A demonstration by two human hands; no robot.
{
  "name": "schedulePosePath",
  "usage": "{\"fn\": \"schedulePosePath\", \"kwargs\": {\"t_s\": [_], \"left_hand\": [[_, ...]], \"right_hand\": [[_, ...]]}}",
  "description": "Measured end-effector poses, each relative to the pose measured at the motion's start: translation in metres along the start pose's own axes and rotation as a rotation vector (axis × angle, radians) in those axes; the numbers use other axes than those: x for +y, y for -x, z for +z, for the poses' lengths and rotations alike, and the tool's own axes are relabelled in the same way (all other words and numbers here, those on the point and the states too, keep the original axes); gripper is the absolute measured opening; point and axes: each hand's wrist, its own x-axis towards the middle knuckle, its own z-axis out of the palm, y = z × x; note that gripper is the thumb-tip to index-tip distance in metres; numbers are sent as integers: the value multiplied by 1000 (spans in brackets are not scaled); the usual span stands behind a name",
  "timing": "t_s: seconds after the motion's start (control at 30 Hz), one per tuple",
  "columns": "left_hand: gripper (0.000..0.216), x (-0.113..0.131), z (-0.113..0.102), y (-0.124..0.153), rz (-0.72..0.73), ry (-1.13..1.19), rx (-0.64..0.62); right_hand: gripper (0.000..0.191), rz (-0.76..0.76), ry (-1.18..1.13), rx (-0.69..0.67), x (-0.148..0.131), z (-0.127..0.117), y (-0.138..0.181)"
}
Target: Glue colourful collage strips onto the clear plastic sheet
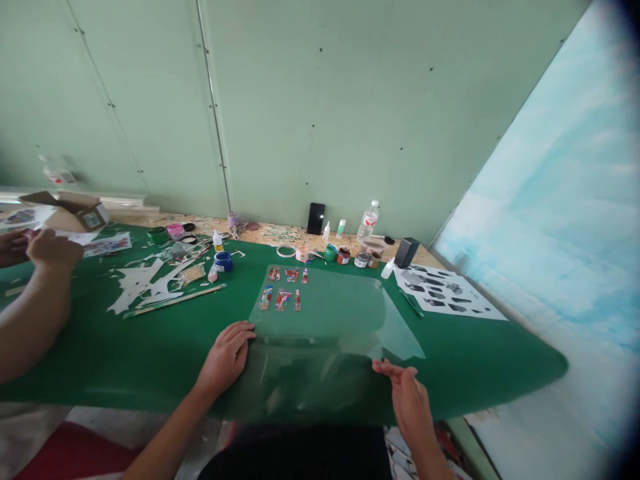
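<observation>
A clear plastic sheet (345,317) lies on the green table mat, its near part reaching toward the table's front edge. Several small painted cut-out pieces (283,300) sit in two rows at its far left. My left hand (233,350) rests on the sheet's left edge, fingers laid flat and close together. At the right side, my right hand (407,393) has its fingers stretched out, with the tips touching or just beside the film near its right corner. The thumb stands apart from the fingers. Reflections blur the near edge of the film.
Paint jars (343,255), a water bottle (369,220), a phone (316,219) and a black box (407,252) stand along the back. A printed sheet (450,290) lies right. Paper scraps (143,283) and a thin stick (175,301) lie left, near another person's arm (37,313).
</observation>
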Motion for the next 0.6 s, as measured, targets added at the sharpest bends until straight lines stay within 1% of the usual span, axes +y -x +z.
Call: {"fn": "schedulePosePath", "kwargs": {"t_s": [0.1, 0.13, 0.23, 0.27, 0.43, 0.5, 0.57, 0.6], "left_hand": [[25, 0, 1, 1, 0, -3, -3], [25, 1, 1, 1, 1, -6, -4], [25, 3, 0, 1, 7, -19, -6], [25, 3, -1, 1, 10, -23, -5], [23, 6, -2, 1, 18, -46, -3], [22, 7, -1, 2, 28, -72, -4], [21, 7, 1, 3, 48, -98, 2], [20, 8, 2, 3, 54, -109, 2]], "right_hand": [[77, -4, -36, -25, -4, -1, -1], [77, 14, -28, -9, -5, -1, -1], [67, 84, 38, 63, -12, -3, -1], [64, 96, 59, 65, -15, -4, -1], [70, 79, 117, -1, -30, -5, 2], [68, 56, 138, -15, -36, 4, 1], [57, 4, 201, -74, -44, 23, -8], [49, -29, 275, -142, -50, 37, -17]]}}
